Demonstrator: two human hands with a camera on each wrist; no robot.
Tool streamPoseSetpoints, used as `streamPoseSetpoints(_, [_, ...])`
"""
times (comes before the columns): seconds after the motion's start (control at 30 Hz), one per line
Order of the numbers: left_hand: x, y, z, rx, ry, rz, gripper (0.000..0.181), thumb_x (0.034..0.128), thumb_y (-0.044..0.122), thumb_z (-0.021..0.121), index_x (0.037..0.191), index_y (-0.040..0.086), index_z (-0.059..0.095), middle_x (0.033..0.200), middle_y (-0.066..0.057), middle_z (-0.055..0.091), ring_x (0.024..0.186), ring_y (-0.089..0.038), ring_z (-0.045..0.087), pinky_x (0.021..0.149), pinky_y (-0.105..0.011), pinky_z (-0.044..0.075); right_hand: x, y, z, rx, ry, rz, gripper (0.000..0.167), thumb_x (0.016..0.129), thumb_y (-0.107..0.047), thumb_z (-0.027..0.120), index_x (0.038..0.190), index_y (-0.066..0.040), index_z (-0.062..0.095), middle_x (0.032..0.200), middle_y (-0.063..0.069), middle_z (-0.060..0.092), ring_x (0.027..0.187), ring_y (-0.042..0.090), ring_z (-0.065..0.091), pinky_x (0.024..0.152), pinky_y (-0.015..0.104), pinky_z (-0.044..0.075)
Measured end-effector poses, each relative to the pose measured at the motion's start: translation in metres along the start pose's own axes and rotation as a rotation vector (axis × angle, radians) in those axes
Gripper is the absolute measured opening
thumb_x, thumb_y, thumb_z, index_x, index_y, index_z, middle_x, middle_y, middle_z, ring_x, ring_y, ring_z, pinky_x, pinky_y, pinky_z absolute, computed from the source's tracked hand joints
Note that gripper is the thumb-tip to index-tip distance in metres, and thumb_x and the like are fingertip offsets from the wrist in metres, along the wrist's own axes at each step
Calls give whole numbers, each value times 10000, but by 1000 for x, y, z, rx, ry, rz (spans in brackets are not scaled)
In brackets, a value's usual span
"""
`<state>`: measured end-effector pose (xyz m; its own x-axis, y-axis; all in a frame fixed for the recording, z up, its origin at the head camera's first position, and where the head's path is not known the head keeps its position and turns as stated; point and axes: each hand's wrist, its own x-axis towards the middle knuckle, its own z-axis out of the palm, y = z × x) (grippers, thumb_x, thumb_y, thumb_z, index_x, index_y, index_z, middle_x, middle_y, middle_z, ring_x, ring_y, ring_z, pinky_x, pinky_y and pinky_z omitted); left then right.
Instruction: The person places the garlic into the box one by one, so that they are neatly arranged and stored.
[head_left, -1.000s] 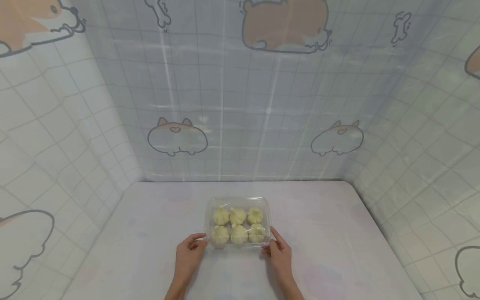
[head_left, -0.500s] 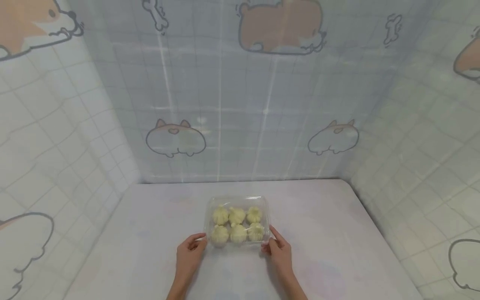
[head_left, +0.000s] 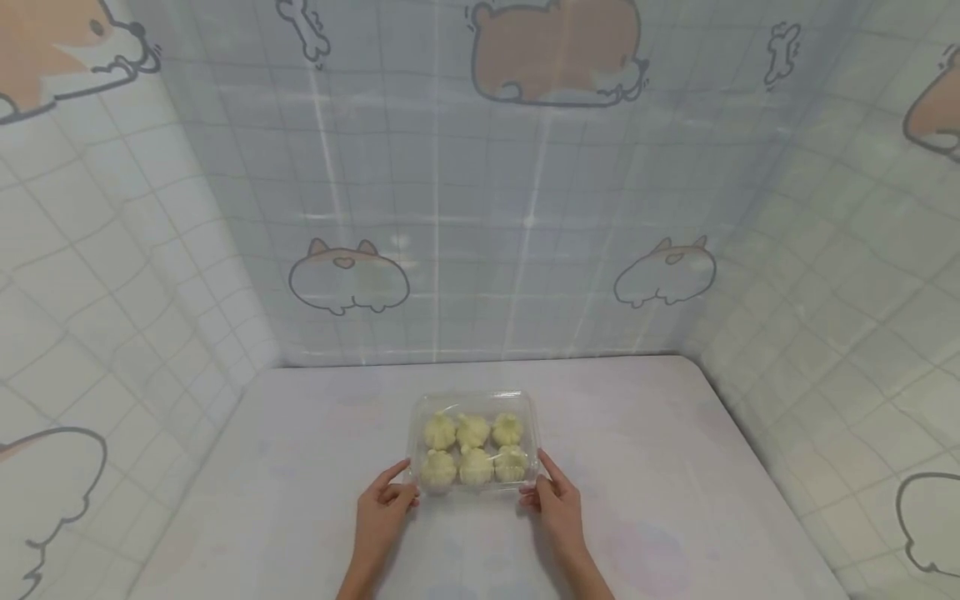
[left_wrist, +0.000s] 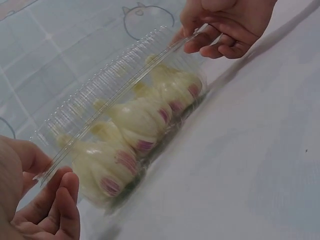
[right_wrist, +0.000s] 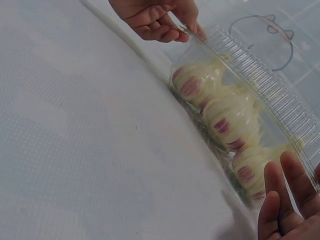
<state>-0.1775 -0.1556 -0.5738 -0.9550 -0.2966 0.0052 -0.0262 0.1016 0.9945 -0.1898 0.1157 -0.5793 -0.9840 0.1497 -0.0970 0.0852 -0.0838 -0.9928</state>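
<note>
A clear plastic clamshell box (head_left: 474, 402) stands on the table in front of me, its lid down over the base. Several pale garlic bulbs (head_left: 476, 467) lie inside in two rows; purple streaks show on them in the wrist views. At the box's near left corner, my left hand (head_left: 382, 510) pinches the rim between thumb and fingers, seen close up in the left wrist view. My right hand (head_left: 559, 507) pinches the near right corner likewise, its thumb mostly out of sight in the right wrist view.
A white, faintly patterned cloth covers the table (head_left: 300, 467). Tiled-print sheeting with cartoon dogs forms a back wall (head_left: 480, 208), a left wall (head_left: 112, 250) and a right wall (head_left: 862, 292) around it.
My left thumb and fingers have shifted slightly along the box's left corner, the index finger reaching farther forward. The right hand and the box hardly differ; the head view has shifted slightly.
</note>
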Motion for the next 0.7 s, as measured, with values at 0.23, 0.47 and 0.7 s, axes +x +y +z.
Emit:
streamPoseSetpoints(0.23, [-1, 2, 3, -26, 13, 11, 380, 917, 21, 644, 1295, 39, 610, 803, -196, 686, 695, -243, 680, 654, -267, 541, -1, -6, -2, 2, -28, -4, 460, 997, -60, 460, 1456, -84, 452, 828, 144, 707, 700, 222, 680, 673, 280, 540])
streamPoseSetpoints(0.47, [-2, 2, 0, 37, 14, 42, 384, 922, 79, 664, 1302, 63, 612, 847, -154, 696, 721, -205, 670, 654, -259, 517, 5, -11, -16, -121, -110, -24, 480, 976, -65, 512, 1452, -61, 451, 887, 162, 699, 756, 268, 679, 674, 296, 535])
streamPoseSetpoints(0.7, [4, 9, -19, 184, 10, 104, 404, 930, 103, 664, 1328, 103, 590, 966, -86, 688, 837, -172, 659, 722, -249, 493, 20, -25, -41, -338, -149, -114, 412, 956, -89, 581, 1366, -60, 558, 888, 100, 686, 776, 258, 663, 673, 336, 523])
